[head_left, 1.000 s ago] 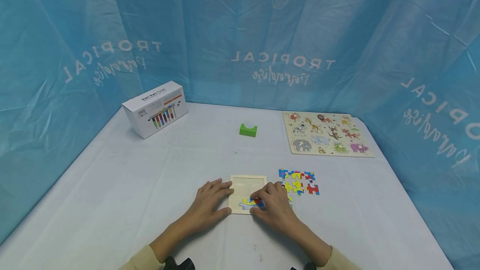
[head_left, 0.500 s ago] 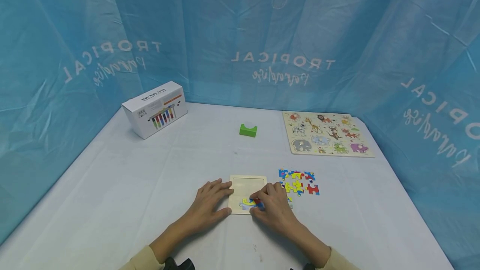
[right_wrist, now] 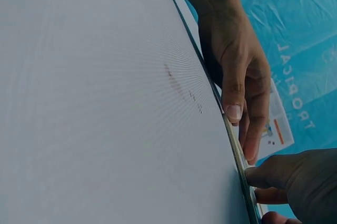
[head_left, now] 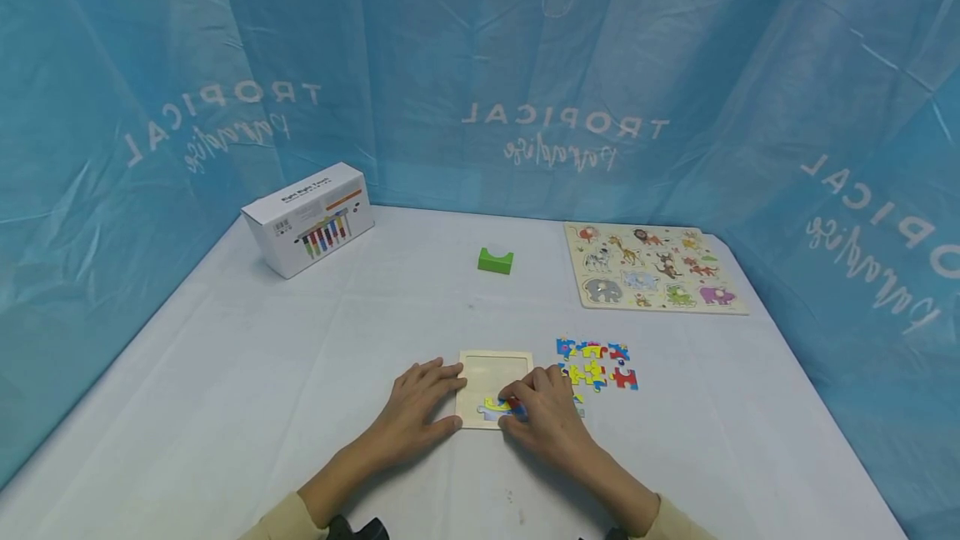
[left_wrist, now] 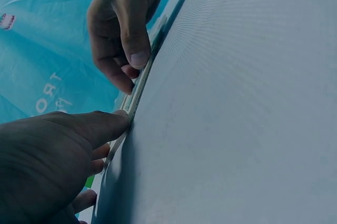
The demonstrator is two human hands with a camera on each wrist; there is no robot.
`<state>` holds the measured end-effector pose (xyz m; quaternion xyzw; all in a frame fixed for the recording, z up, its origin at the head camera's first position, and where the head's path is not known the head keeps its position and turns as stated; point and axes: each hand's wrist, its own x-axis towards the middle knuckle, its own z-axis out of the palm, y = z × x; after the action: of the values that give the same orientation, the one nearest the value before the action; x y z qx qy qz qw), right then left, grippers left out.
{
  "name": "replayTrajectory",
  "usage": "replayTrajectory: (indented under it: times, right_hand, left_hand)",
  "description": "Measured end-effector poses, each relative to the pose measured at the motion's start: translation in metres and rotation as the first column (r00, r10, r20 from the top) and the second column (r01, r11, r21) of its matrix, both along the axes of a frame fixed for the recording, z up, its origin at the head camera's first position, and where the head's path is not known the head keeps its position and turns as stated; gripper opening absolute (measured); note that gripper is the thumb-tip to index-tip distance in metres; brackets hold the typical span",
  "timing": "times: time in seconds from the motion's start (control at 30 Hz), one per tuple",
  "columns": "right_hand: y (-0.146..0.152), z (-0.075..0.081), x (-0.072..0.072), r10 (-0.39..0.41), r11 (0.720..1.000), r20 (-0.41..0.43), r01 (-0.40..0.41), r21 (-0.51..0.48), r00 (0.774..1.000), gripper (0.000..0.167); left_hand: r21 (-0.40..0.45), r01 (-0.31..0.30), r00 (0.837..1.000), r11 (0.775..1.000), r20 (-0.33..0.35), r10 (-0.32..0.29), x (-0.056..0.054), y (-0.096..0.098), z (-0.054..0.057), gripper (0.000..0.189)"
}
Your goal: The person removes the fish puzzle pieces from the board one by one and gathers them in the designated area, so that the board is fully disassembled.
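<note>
A shallow square wooden puzzle tray point(head_left: 480, 369) lies on the table, a few joined puzzle pieces point(head_left: 491, 411) along its near side. My left hand point(head_left: 416, 411) rests at the tray's left edge, fingers extended and thumb by the near corner. Over the tray's near right corner, my right hand point(head_left: 551, 415) has curled fingers and pinches a red and blue puzzle piece point(head_left: 517, 408) between thumb and forefinger. The hand covers part of that piece. In the left wrist view the left thumb point(left_wrist: 113, 125) touches the tray's rim point(left_wrist: 138, 95).
Several loose puzzle pieces point(head_left: 594, 365) lie right of the tray, some partly behind the right hand. Farther back are a green arched block point(head_left: 496, 262), an animal peg board point(head_left: 652, 267) and a white box point(head_left: 309, 219). Blue curtains point(head_left: 480, 65) enclose the table.
</note>
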<state>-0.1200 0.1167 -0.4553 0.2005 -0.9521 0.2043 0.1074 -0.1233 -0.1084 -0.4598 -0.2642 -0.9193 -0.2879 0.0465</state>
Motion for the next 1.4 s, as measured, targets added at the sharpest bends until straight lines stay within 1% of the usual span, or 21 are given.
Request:
replayTrajectory:
  times: [0.37,0.53,0.73,1.07,1.4]
  right_hand:
    - [0.0005,0.0006,0.0006,0.005,1.000,0.006,-0.005,-0.021,1.000,0.028]
    - [0.0007,0.0004,0.0006,0.011,1.000,0.005,-0.011,-0.027,1.000,0.031]
    - [-0.0004,0.0005,0.0011,0.004,1.000,0.016,-0.003,-0.030,1.000,0.030]
    - [-0.0016,0.0005,0.0015,0.003,1.000,-0.002,-0.003,-0.001,1.000,0.028]
    - [-0.0011,0.0015,-0.0003,0.004,1.000,0.016,-0.004,0.027,1.000,0.029]
  left_hand:
    - [0.020,0.011,1.000,1.000,0.006,-0.011,0.0007,-0.0005,0.0013,0.046]
    - [0.013,0.010,1.000,1.000,0.005,-0.011,0.0003,-0.0007,0.0009,0.046]
    - [0.010,0.007,1.000,1.000,0.008,-0.007,0.0001,-0.0005,0.0002,0.046]
    - [0.019,0.008,1.000,1.000,0.006,-0.008,0.0012,-0.0004,0.0008,0.046]
    - [0.016,0.008,1.000,1.000,0.002,-0.008,0.0004,-0.0007,0.0007,0.046]
